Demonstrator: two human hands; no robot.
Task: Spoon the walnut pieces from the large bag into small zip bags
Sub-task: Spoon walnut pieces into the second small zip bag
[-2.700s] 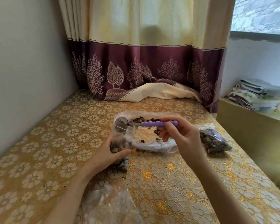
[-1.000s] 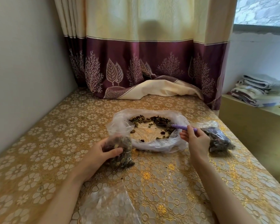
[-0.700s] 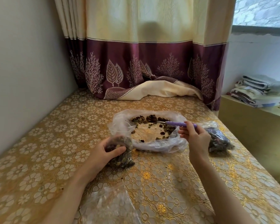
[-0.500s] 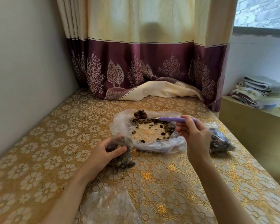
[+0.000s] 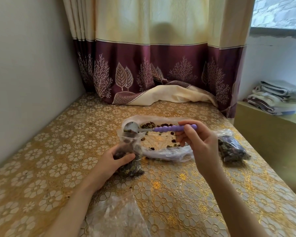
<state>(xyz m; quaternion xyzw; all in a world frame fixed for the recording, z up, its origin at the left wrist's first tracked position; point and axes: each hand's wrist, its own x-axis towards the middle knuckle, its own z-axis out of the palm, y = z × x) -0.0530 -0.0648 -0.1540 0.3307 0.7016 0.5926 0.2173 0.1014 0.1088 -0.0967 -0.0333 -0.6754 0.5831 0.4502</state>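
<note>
The right hand [image 5: 201, 147] holds a spoon [image 5: 161, 128] level above the table [image 5: 46, 161], its fingers curled closed around the far end of the purple beaded handle, thumb underneath and the fingertips [image 5: 186, 123] folded over the top. The handle runs leftward out of the grip to a metal bowl, which is tipped over the open mouth of a small zip bag [image 5: 129, 154]; the bowl looks nearly emptied, and dark walnut pieces [image 5: 126, 140] show just below it inside the top of the bag. The left hand [image 5: 112, 162] wraps the small zip bag from the left side, thumb across its front and the other fingers hidden behind it, keeping it upright on the gold floral tablecloth. The bag's lower half is packed with walnut pieces that sit below and to the right of the thumb. Just behind and to the right lies the large bag [image 5: 161, 144], spread open and flat, with only scattered pieces left along its far edge and near rim; the spoon handle crosses above it. A filled bag [image 5: 231, 149] rests on the table beyond the right wrist, partly hidden by the hand. Empty clear bags [image 5: 116, 218] lie at the near edge between the two forearms.
</note>
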